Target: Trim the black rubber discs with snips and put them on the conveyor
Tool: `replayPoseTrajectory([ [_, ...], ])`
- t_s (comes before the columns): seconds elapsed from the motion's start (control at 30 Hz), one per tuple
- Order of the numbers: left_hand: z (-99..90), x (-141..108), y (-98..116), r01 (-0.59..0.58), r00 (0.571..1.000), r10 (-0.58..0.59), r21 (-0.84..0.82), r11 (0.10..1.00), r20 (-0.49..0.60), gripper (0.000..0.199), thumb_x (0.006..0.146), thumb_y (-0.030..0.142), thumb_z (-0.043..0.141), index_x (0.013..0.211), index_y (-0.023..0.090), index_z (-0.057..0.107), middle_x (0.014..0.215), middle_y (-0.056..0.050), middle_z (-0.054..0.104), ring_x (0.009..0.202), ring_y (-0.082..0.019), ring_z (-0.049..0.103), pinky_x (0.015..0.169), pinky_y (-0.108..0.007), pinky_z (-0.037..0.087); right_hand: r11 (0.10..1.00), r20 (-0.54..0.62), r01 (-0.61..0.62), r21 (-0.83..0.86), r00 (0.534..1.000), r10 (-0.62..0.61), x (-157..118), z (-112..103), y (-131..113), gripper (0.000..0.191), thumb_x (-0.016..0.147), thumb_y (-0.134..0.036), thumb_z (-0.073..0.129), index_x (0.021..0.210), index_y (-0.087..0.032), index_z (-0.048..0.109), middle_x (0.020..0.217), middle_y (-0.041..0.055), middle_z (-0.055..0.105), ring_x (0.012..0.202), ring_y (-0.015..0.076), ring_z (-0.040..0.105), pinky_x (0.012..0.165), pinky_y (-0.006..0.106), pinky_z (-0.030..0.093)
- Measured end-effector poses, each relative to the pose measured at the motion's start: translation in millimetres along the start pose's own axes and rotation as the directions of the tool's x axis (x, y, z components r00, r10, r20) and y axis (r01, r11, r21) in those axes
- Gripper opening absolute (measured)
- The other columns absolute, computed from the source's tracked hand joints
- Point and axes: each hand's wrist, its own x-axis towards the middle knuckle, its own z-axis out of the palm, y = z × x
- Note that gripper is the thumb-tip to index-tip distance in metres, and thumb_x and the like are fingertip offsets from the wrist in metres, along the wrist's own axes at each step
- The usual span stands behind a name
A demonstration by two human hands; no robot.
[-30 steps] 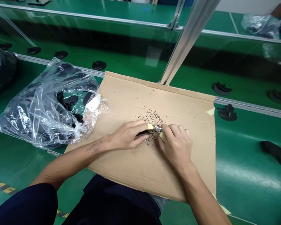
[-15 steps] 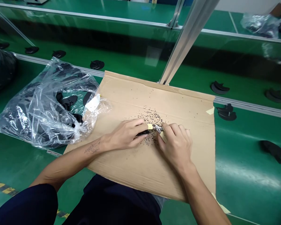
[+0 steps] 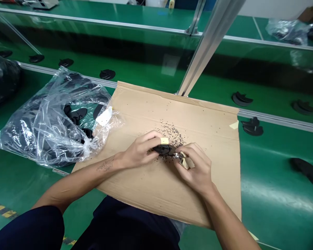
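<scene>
Pinched in my left hand [image 3: 143,149] is a black part [image 3: 164,149], tilted over the middle of the cardboard sheet [image 3: 135,187]. Yellow tape wraps one finger of that hand. My right hand [image 3: 195,165] is closed around a small metal cutting tool [image 3: 179,157], whose metal end meets the right side of the black part. Tiny black bits [image 3: 173,133] lie scattered on the cardboard, mostly just beyond my hands. My right fingers partly hide the tool.
A clear plastic bag [image 3: 47,121] of black parts overlaps the cardboard's left edge. More black parts [image 3: 252,126] lie on the green bench [image 3: 271,156] to the right. A metal post [image 3: 203,52] rises behind the cardboard. A dark bag [image 3: 2,80] stands far left.
The black part has turned so that more of its face shows. My right hand has tilted and shifted slightly down with the tool, whose handles show more between the fingers.
</scene>
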Motion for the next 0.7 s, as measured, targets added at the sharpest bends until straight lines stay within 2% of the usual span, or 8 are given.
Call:
replayPoseTrajectory([
  [0.07,1.8,-2,-1,-0.021,0.999,0.02,0.043,0.999,0.024,0.036,0.091,0.003,0.053,0.123,0.016,0.06,0.107,-0.009,0.065,0.097,-0.015,0.065,0.078,-0.026,0.058,0.995,0.016,0.082,-0.054,0.997,-0.081,-2,1,1,0.016,0.088,-0.012,0.065,0.099,-0.022,0.06,0.081,0.0034,0.066,0.072,0.0181,0.059,0.065,0.033,0.045],
  [0.17,3.5,-5,-3,-0.044,0.997,0.036,0.133,0.99,0.067,0.032,0.089,0.004,0.054,0.117,0.016,0.061,0.108,-0.009,0.066,0.098,-0.017,0.065,0.08,-0.029,0.058,0.985,0.018,0.135,-0.109,0.991,-0.134,-3,2,0,0.016,0.088,-0.013,0.067,0.099,-0.022,0.06,0.081,0.0041,0.066,0.07,0.0179,0.057,0.063,0.034,0.043],
  [0.3,2.7,-6,-8,-0.029,0.996,0.008,0.231,0.973,0.089,0.03,0.087,0.001,0.051,0.109,0.018,0.063,0.105,-0.007,0.069,0.097,-0.019,0.062,0.083,-0.035,0.055,0.987,0.011,0.153,-0.056,0.988,-0.153,-3,0,0,0.018,0.087,-0.011,0.066,0.1,-0.022,0.061,0.082,0.0038,0.065,0.071,0.0177,0.059,0.064,0.033,0.044],
  [0.37,1.3,-5,-9,0.01,0.997,-0.024,0.184,0.983,0.07,0.033,0.087,-0.001,0.048,0.109,0.018,0.063,0.104,-0.007,0.07,0.096,-0.019,0.061,0.083,-0.035,0.054,0.988,-0.024,0.135,-0.07,0.99,-0.136,-2,-2,3,0.019,0.087,-0.011,0.065,0.102,-0.022,0.061,0.083,0.0039,0.066,0.073,0.0182,0.06,0.066,0.033,0.046],
  [0.47,-0.3,-3,-9,0.07,0.995,-0.072,0.03,0.997,0.075,0.029,0.088,0.002,0.05,0.109,0.016,0.063,0.101,-0.009,0.07,0.094,-0.018,0.063,0.081,-0.033,0.054,0.974,-0.037,0.065,-0.217,0.996,-0.075,0,-8,11,0.018,0.089,-0.013,0.063,0.105,-0.022,0.062,0.085,0.005,0.067,0.075,0.0198,0.058,0.068,0.035,0.044],
  [0.57,0.0,-3,-7,0.073,0.994,-0.067,-0.074,0.995,0.084,0.029,0.088,0.002,0.052,0.111,0.015,0.063,0.103,-0.01,0.07,0.098,-0.018,0.065,0.084,-0.033,0.056,0.943,0.048,0.041,-0.33,0.999,-0.026,1,-12,20,0.014,0.091,-0.018,0.061,0.105,-0.022,0.064,0.085,0.0057,0.067,0.077,0.0212,0.058,0.068,0.035,0.042],
  [0.7,1.8,-3,-4,0.045,0.995,-0.034,-0.108,0.993,0.095,0.029,0.09,0.003,0.051,0.111,0.017,0.064,0.104,-0.009,0.071,0.099,-0.018,0.066,0.085,-0.033,0.057,0.938,0.157,0.071,-0.34,0.987,-0.017,0,-13,21,0.017,0.093,-0.02,0.059,0.108,-0.022,0.067,0.086,0.0055,0.069,0.079,0.0208,0.058,0.069,0.035,0.04],
])
